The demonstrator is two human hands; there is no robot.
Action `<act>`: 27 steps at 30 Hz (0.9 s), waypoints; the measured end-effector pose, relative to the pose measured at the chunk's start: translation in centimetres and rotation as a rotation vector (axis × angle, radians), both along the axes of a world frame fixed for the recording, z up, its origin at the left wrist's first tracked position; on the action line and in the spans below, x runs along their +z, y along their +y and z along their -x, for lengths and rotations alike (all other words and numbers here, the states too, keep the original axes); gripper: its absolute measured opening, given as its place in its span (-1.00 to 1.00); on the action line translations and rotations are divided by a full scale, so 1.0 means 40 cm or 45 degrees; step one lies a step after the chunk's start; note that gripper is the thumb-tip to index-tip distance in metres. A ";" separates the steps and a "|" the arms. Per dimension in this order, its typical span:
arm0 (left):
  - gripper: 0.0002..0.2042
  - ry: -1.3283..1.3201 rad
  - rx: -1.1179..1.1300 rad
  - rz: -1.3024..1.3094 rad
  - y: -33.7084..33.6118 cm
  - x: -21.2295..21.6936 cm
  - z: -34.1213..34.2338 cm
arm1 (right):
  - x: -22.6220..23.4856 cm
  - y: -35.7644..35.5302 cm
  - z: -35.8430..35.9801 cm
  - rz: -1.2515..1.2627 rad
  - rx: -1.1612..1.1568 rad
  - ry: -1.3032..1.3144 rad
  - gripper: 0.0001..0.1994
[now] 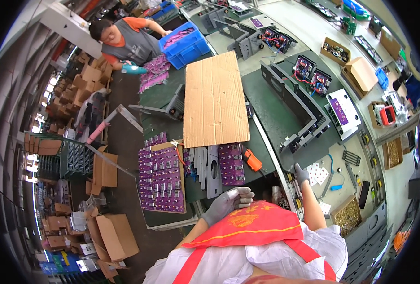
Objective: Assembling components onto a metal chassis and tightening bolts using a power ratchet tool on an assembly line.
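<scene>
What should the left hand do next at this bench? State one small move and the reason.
Probably reach forward to the purple circuit boards. The left hand, gloved and loosely curled, looks empty and sits just short of them, with grey metal brackets alongside. The right hand is off at the conveyor edge, so it seems occupied there.

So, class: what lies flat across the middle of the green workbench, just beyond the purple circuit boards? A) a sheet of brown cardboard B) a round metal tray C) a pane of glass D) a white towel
A: a flat rectangular cardboard sheet covers the green workbench past the purple circuit boards.
</scene>
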State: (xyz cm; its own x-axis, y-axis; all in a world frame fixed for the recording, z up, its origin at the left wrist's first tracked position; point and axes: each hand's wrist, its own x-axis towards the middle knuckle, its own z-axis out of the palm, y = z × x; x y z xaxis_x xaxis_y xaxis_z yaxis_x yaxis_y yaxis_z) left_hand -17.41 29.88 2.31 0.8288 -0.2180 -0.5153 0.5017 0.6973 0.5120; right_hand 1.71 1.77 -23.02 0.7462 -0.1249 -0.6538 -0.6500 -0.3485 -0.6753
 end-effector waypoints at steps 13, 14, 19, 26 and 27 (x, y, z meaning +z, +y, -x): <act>-0.62 0.153 -0.058 0.084 -0.024 -0.052 -0.023 | 0.014 0.097 -0.075 0.015 0.069 0.015 -0.25; -0.63 0.155 -0.051 0.092 -0.027 -0.052 -0.028 | 0.043 0.116 -0.084 0.108 0.106 0.004 -0.26; -0.63 0.120 -0.072 0.106 -0.044 -0.057 -0.066 | -0.084 0.146 -0.142 -0.042 -0.065 0.021 -0.31; -0.64 0.121 -0.057 0.096 -0.052 -0.046 -0.066 | -0.016 0.267 -0.242 0.222 0.091 0.038 -0.24; -0.64 0.123 -0.030 0.071 -0.051 -0.040 -0.060 | -0.002 0.280 -0.255 0.248 0.107 0.020 -0.24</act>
